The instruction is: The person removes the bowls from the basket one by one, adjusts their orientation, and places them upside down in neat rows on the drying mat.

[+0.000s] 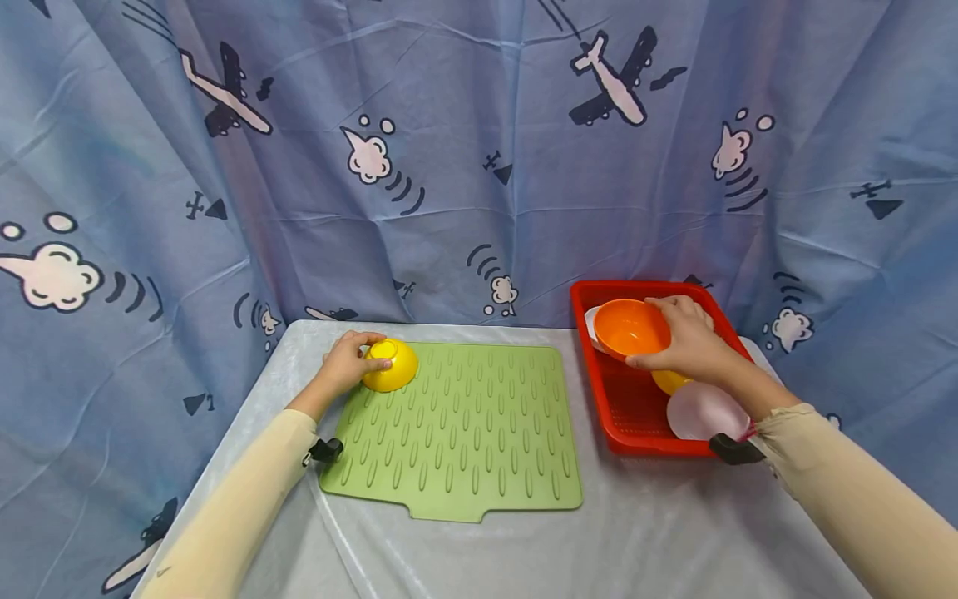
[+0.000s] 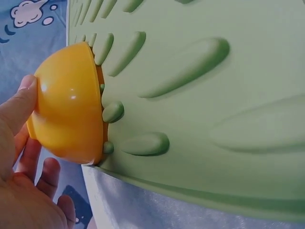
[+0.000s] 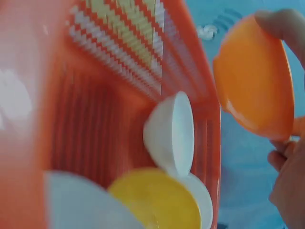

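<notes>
At the mat's far left corner, my left hand (image 1: 347, 362) pinches the base of a yellow bowl (image 1: 398, 371). That bowl is upside down, its rim down on the raised ribs of the green drying mat (image 1: 479, 495), as the left wrist view shows. Over the back of the red basket (image 1: 599, 391), my right hand (image 1: 690, 339) grips an orange bowl (image 1: 630, 329) by its right side, thumb and fingers at the rim. In the right wrist view the orange bowl (image 3: 257, 81) is held up above the basket's edge.
Inside the basket lie a white bowl (image 3: 159, 133), a yellow bowl (image 3: 152, 200) and a larger pale bowl (image 1: 703, 412) at the front right. The mat and basket stand on a table with a whitish cover (image 1: 524, 557). A blue patterned curtain (image 1: 464, 166) hangs behind.
</notes>
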Tool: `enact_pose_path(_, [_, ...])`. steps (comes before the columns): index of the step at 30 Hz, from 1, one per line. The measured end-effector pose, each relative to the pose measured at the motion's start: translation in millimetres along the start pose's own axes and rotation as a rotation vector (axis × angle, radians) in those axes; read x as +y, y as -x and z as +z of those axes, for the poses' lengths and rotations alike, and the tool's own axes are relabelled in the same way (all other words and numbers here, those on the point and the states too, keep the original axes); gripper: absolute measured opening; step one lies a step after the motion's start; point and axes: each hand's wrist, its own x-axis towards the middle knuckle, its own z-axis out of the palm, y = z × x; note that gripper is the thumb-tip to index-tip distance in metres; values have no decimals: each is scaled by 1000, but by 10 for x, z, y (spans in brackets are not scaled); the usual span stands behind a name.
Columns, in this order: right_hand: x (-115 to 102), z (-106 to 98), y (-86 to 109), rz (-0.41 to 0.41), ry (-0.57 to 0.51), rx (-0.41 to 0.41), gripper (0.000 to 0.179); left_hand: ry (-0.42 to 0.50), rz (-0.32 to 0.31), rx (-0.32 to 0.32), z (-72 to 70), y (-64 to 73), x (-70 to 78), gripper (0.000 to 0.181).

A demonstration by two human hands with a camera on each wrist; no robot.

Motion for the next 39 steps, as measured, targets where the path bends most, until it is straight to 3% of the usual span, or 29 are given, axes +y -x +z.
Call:
enact_pose_path(4, [-197, 65, 59, 20, -95, 52, 109, -4, 7, -12, -9, -22, -5, 56])
enact_pose_path(11, [-569, 196, 161, -42, -226, 134, 107, -6, 1, -27, -17, -37, -25, 57])
enact_pose_path(18, [-831, 514, 352, -94, -300, 203, 103, -3, 16, -11, -24, -11, -18, 58])
enact_pose_path(27, [-1115, 837, 532, -113, -309, 191, 107, -46, 17, 5, -60, 35, 69, 59])
enact_pose_path(33, [-1198, 997, 598, -91, -382, 134, 106, -79, 27, -34, -117, 84, 132, 63])
enact_pose_path(39, [-1218, 1098, 669, -91, -383, 128, 107, -17, 67, 10, -141, 269, 248, 68])
